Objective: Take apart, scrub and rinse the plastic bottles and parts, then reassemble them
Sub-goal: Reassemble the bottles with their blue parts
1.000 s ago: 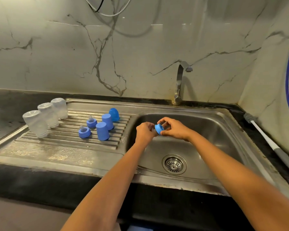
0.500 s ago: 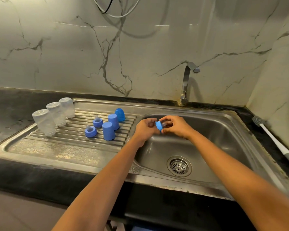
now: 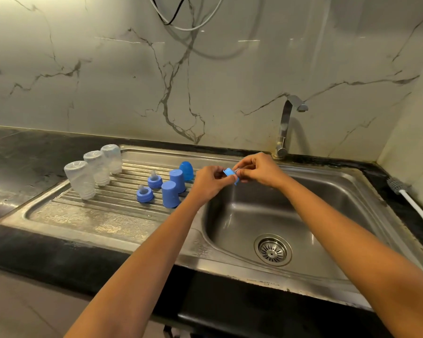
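Observation:
Both my hands hold a small blue screw ring (image 3: 230,173) above the left rim of the sink basin (image 3: 303,215). My left hand (image 3: 211,182) pinches the ring from the left, and my right hand (image 3: 257,169) pinches a clear teat at its right side. On the ribbed drainboard (image 3: 112,198) three clear bottles (image 3: 80,179) stand upside down in a row. Beside them are two blue rings with teats (image 3: 145,193) and three blue caps (image 3: 170,193).
A steel tap (image 3: 287,123) rises behind the basin, and the drain strainer (image 3: 272,250) sits in the basin floor. A bottle brush with a white handle (image 3: 410,203) lies on the black counter at the right. Cables hang on the marble wall.
My hands have shifted slightly up and left with the blue ring, from over the basin toward its left rim. The parts on the drainboard have not moved.

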